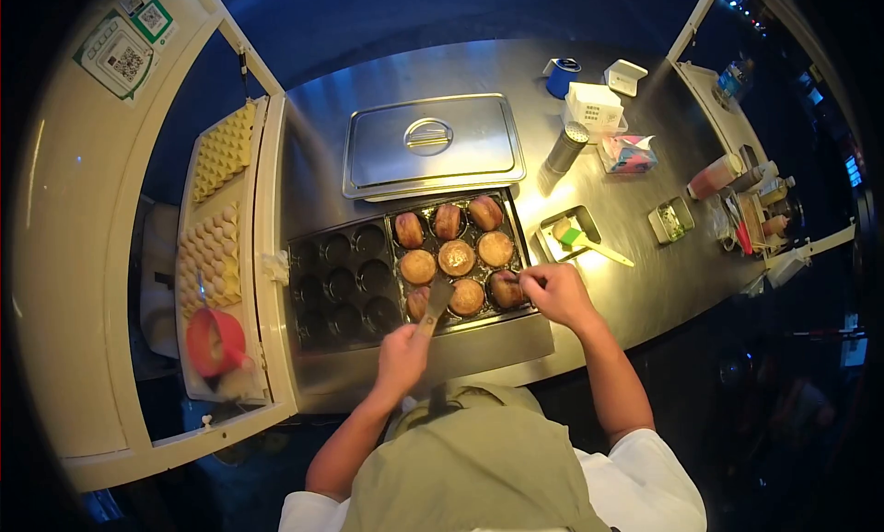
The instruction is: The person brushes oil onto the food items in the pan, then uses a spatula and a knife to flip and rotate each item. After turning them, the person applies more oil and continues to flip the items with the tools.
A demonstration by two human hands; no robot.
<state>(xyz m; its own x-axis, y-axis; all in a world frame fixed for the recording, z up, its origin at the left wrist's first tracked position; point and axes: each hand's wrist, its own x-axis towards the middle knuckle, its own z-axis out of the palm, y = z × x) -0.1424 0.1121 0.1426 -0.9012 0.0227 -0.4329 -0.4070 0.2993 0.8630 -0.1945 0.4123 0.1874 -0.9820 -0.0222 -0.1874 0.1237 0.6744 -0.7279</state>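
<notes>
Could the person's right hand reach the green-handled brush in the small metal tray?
Probably yes. The right hand is at the round brown cakes, just beside the green-handled brush, and nothing stands between them.

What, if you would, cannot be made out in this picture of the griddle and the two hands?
1. Head view: the spatula in the left hand covers part of one cake.
2. Head view: whether the right hand pinches a tool is too small to tell.
3. Head view: the lid hides what lies beneath it.
4. Head view: the sticker print is too small.
</notes>
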